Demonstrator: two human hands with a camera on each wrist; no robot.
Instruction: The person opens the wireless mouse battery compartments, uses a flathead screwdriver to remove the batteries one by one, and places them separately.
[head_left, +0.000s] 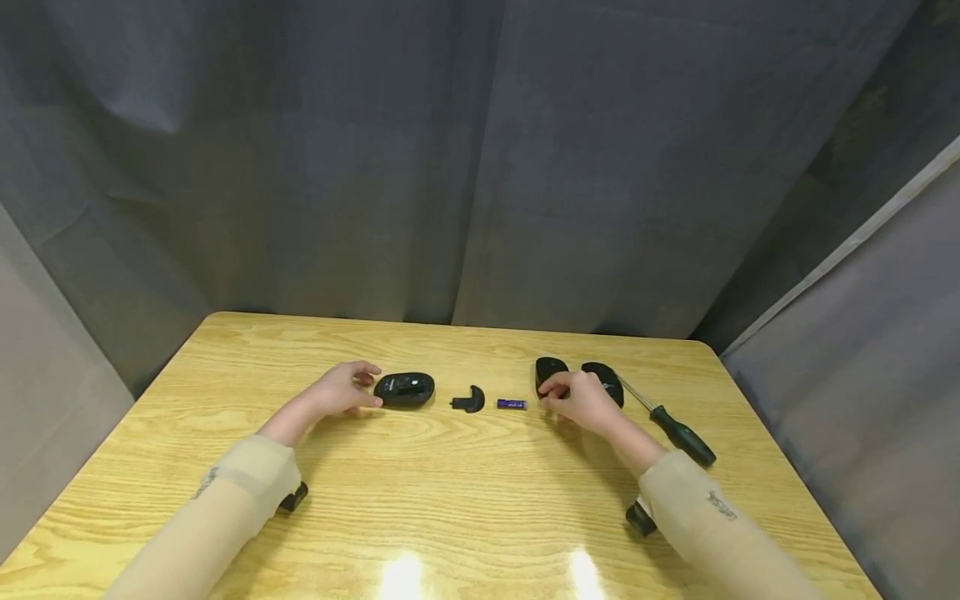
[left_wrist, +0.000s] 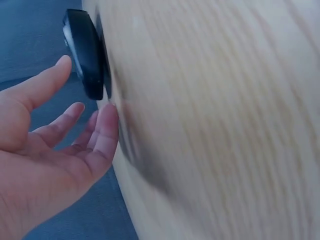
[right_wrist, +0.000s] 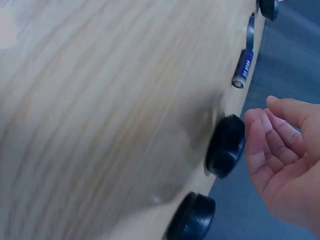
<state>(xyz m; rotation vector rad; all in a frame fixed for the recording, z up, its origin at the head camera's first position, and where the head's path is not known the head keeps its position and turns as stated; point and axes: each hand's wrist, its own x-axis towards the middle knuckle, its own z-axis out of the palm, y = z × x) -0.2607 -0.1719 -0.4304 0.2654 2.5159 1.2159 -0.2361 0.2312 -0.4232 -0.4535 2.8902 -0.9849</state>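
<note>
My left hand (head_left: pixel 347 389) is at the left end of a black computer mouse (head_left: pixel 405 390), which lies with its underside up and its battery slot uncovered. Its thumb and fingers are parted, with nothing between them in the left wrist view. A small black battery cover (head_left: pixel 474 400) with a curved end and a blue AAA battery (head_left: pixel 512 404) lie in a row to the right of the mouse. Fingers loosely bent and holding nothing, my right hand (head_left: pixel 581 400) hovers beside a rounded black object (right_wrist: pixel 226 146) and partly hides it in the head view.
Just right of that, a second rounded black piece (head_left: pixel 611 385) lies partly behind my right hand. A screwdriver (head_left: pixel 682 435) with a dark green handle points its shaft toward it. Grey curtains (head_left: pixel 375 167) hang behind the wooden table's back edge (head_left: pixel 337 321).
</note>
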